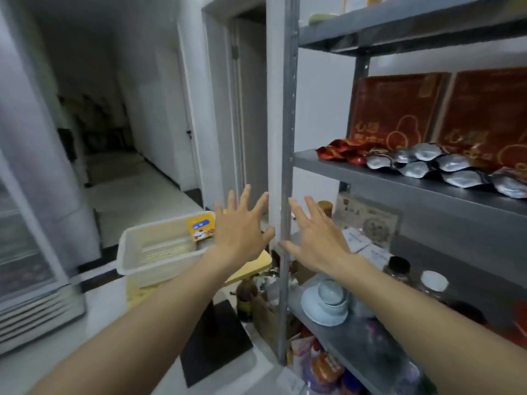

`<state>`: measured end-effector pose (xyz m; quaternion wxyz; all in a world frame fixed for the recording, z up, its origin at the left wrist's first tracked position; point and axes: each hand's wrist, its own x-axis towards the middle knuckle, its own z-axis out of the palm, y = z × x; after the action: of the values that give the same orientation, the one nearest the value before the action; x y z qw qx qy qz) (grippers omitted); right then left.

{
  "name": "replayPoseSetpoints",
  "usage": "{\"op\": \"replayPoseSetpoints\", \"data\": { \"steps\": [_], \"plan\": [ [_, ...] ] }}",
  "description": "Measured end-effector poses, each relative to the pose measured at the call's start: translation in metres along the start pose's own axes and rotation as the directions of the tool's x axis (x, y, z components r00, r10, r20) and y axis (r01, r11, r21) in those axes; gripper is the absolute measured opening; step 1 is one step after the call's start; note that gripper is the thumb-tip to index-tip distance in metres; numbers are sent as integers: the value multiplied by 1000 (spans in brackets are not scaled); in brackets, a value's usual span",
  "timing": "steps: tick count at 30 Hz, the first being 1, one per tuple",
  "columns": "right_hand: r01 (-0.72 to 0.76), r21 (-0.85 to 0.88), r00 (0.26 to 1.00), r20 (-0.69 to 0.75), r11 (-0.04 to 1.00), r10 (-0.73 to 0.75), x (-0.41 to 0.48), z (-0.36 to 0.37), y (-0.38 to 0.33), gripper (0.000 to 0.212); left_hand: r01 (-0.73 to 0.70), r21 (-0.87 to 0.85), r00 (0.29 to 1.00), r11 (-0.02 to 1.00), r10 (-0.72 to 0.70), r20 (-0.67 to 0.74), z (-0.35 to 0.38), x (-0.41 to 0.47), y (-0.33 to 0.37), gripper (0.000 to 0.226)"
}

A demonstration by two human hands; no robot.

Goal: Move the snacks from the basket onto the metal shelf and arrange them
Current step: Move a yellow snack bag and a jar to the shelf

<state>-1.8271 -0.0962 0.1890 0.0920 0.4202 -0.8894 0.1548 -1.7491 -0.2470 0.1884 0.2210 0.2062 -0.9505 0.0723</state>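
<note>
your left hand (242, 232) and right hand (315, 240) are spread wide, holding nothing, before the metal shelf (399, 178); red boxes (396, 109) bear gold characters, unreadable.

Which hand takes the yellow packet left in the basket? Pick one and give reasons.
Left. The left hand hangs open right beside the yellow packet in the white basket. The right hand, also empty, is across the shelf post, farther from the basket.
</note>
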Motion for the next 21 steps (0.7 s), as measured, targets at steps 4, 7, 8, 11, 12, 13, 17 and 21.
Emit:
{"op": "replayPoseSetpoints", "data": {
  "steps": [4, 7, 8, 11, 12, 13, 17, 21],
  "plan": [
    [67, 81, 996, 46, 994, -71, 69, 57, -30, 90, 62, 22, 997, 998, -63, 33, 46, 24, -66, 74],
    [84, 158, 991, 86, 984, -99, 126, 98, -48, 89, 131, -19, 990, 991, -129, 64, 81, 49, -111, 72],
    [84, 191, 989, 107, 978, -106, 144, 111, -53, 89, 152, -37, 986, 988, -148, 80, 92, 58, -125, 72],
    [71, 291, 982, 148, 954, -118, 190, 149, -69, 87, 228, -133, 968, 964, -211, 132, 128, 78, -165, 72],
    [55, 322, 980, 162, 945, -112, 203, 161, -74, 86, 255, -182, 961, 950, -229, 154, 140, 84, -178, 73],
    [34, 357, 978, 178, 933, -104, 215, 172, -80, 84, 281, -231, 954, 932, -243, 177, 152, 89, -191, 72],
    [-93, 490, 964, 261, 867, -44, 269, 226, -101, 81, 366, -346, 923, 864, -290, 253, 205, 109, -239, 66],
    [-346, 606, 914, 389, 717, 112, 327, 285, -117, 78, 468, -442, 873, 765, -321, 369, 270, 134, -287, 64]
  ]
}}
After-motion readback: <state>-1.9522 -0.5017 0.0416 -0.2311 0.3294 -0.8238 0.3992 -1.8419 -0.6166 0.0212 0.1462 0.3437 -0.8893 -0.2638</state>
